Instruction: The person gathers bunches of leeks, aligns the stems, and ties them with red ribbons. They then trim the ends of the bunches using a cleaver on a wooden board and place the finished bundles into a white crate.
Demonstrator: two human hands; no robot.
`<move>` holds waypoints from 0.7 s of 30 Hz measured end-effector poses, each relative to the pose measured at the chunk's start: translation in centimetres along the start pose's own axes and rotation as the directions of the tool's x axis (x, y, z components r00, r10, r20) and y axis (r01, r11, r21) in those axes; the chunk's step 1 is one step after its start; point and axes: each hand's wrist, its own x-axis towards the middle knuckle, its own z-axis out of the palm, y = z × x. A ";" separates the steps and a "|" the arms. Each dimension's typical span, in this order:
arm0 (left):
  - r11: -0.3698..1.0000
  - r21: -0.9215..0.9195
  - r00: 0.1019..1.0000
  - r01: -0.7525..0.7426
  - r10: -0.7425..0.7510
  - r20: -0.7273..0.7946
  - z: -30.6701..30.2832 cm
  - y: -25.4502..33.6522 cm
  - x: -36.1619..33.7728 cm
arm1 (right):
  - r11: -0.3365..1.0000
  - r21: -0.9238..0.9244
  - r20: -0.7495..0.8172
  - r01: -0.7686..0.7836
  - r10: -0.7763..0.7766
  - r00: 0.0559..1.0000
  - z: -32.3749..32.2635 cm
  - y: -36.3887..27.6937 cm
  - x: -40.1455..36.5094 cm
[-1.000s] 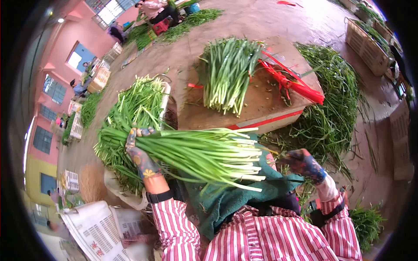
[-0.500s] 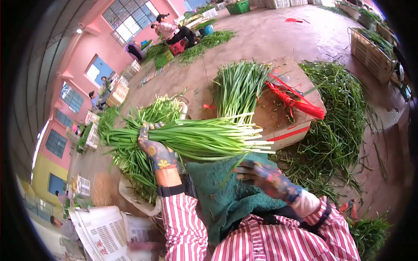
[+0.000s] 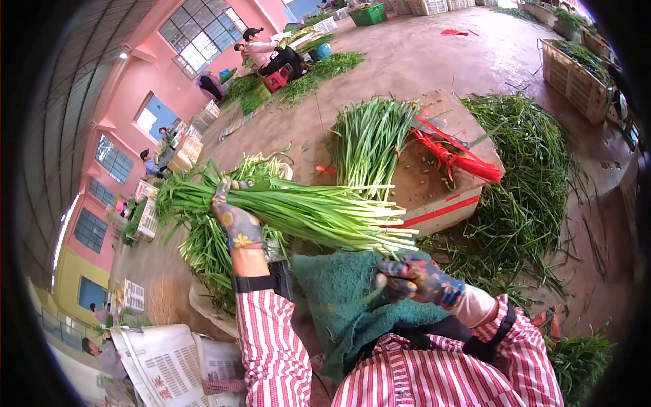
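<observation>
Left of centre, the left hand [image 3: 236, 220] grips garlic chives [image 3: 315, 214]. Below their pale ends, the right hand [image 3: 419, 279] curls, its grip unclear.

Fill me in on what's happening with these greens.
The person's left hand, in a flower-patterned glove, grips a bunch of long green stalks with pale ends. The gloved right hand is just below those ends; whether it touches them is unclear. A darker green bunch lies on a low brown-topped box beside shiny red strips.
</observation>
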 end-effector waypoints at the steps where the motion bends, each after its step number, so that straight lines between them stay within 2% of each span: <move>1: 1.000 0.028 1.000 0.004 -0.005 0.015 -0.2 0.0 0.4 | 0.989 -0.144 -0.045 -0.013 0.007 0.999 -0.2 -0.7 -1.4; 2: 0.998 0.057 0.999 0.009 -0.011 0.031 -0.2 0.2 0.8 | 0.958 -0.284 -0.091 -0.032 0.006 0.996 0.8 -2.3 -2.6; 3: 0.997 0.071 0.996 0.026 -0.032 0.085 -0.4 0.4 1.2 | 0.905 -0.408 -0.182 -0.121 0.049 0.982 1.4 -3.6 -3.5; 4: 0.998 0.050 0.997 0.042 -0.045 0.057 -0.6 0.5 1.7 | 0.830 -0.513 -0.277 -0.218 0.080 0.958 1.7 -4.7 -4.3; 5: 0.998 0.030 0.998 0.057 -0.058 0.029 -1.0 0.5 2.4 | 0.774 -0.615 -0.230 -0.150 0.005 0.973 1.8 -5.5 -5.2; 6: 0.997 0.009 0.997 0.071 -0.071 0.002 -1.5 0.6 3.0 | 0.717 -0.612 -0.382 -0.335 0.103 0.918 1.7 -6.3 -6.4; 7: 0.998 0.032 0.999 0.049 -0.049 0.005 -2.1 0.8 3.6 | 0.744 -0.579 -0.393 -0.332 0.101 0.914 1.1 -6.5 -7.7; 9: 0.997 0.044 0.997 0.068 -0.066 -0.050 -2.3 1.3 3.5 | 0.616 -0.609 -0.500 -0.500 0.191 0.845 -0.6 -7.4 -10.8; 10: 0.996 0.048 0.994 0.079 -0.075 -0.077 -2.5 1.6 3.6 | 0.428 -0.631 -0.602 -0.647 0.256 0.757 -1.4 -8.0 -12.3; 11: 0.996 0.040 0.993 0.080 -0.077 -0.086 -3.3 1.6 4.4 | 0.033 -0.756 -0.639 -0.654 0.185 0.747 -2.4 -8.2 -13.8; 12: 0.996 0.045 0.995 0.075 -0.072 -0.064 -3.4 1.7 4.2 | -0.371 -0.728 -0.650 -0.576 0.105 0.753 -3.3 -7.8 -15.3; 13: 0.996 0.050 0.997 0.071 -0.069 -0.039 -3.5 1.7 3.9 | -0.713 -0.555 -0.634 -0.429 0.028 0.773 -3.9 -7.5 -16.2; 15: 0.999 -0.001 0.999 0.040 -0.040 0.024 -4.1 1.2 4.2 | -0.575 -0.678 -0.476 -0.458 -0.131 0.870 -2.8 -7.4 -15.3; 16: 0.998 0.011 0.998 0.056 -0.055 -0.009 -4.7 0.9 4.8 | -0.502 -0.740 -0.395 -0.449 -0.215 0.893 -1.9 -7.2 -14.1; 17: 0.997 0.026 0.996 0.072 -0.071 -0.046 -4.7 0.7 4.5 | -0.199 -0.939 -0.205 -0.280 -0.331 0.921 -1.7 -6.7 -12.5; 18: 0.995 0.039 0.993 0.088 -0.084 -0.086 -4.8 0.7 4.3 | 0.286 -0.915 -0.368 -0.285 -0.300 0.880 -0.9 -6.1 -10.7; 19: 0.997 -0.002 0.991 0.072 -0.072 -0.114 -5.1 0.3 4.6 | 0.701 -0.675 -0.494 -0.232 -0.195 0.847 0.1 -5.7 -8.5; 20: 0.997 -0.016 0.992 0.073 -0.074 -0.106 -5.5 0.1 4.7 | 0.692 -0.648 -0.550 -0.317 -0.138 0.824 3.2 -7.1 -6.3; 21: 0.997 -0.029 0.992 0.073 -0.075 -0.097 -5.8 -0.2 4.6 | 0.826 -0.549 -0.488 -0.128 -0.193 0.851 3.0 -5.7 -4.5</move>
